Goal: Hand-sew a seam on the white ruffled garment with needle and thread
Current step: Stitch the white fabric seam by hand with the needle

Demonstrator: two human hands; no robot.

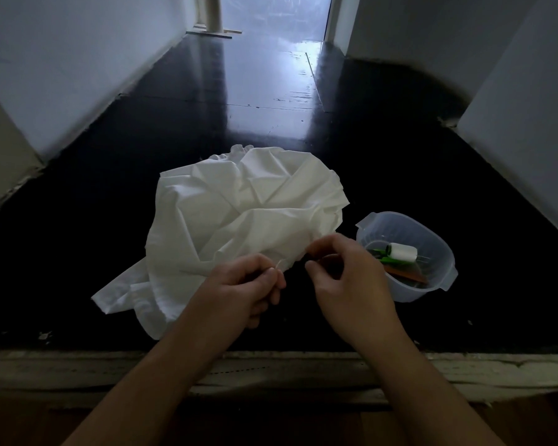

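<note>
The white ruffled garment point(239, 214) lies crumpled on the dark floor in front of me, its gathered ruffle at the far edge. My left hand point(242, 288) pinches the garment's near edge between thumb and fingers. My right hand point(345, 278) hovers just to the right, fingertips curled together near the same edge; whether it holds a needle or thread is too small to see. A white thread spool point(402, 252) rests inside the plastic bowl.
A translucent plastic bowl point(432, 233) stands right of the garment, holding the spool, green items and an orange-brown piece. A pale worn step edge point(78, 365) runs across below my forearms. White walls point(45, 75) flank the glossy black floor point(271, 101) of the corridor.
</note>
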